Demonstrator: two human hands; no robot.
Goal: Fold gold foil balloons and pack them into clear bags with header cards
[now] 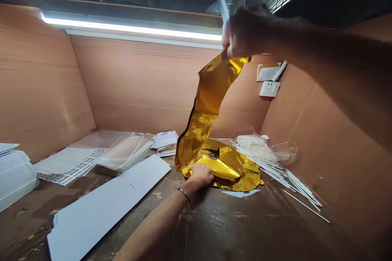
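My right hand (243, 32) is raised high, closed on the upper end of a flat gold foil balloon (206, 102). A short white stick (223, 4), slightly blurred, also juts up from that fist. The foil hangs down in a long curved strip towards the table. Down at the pile, my left hand (201, 174), with a bracelet at its wrist, has its fingers curled over the gold foil near the strip's lower end. More flat gold foil balloons (249, 175) lie beneath and beside it, some with dark markings. Which layer the left fingers grip is partly hidden.
White sticks (284, 175) lie spread by a plastic bag at right. A long white card (113, 208) lies at left, with clear plastic sleeves (122, 153) and printed sheets (165, 140) behind. Board walls enclose the table; a lit tube (131, 27) crosses above.
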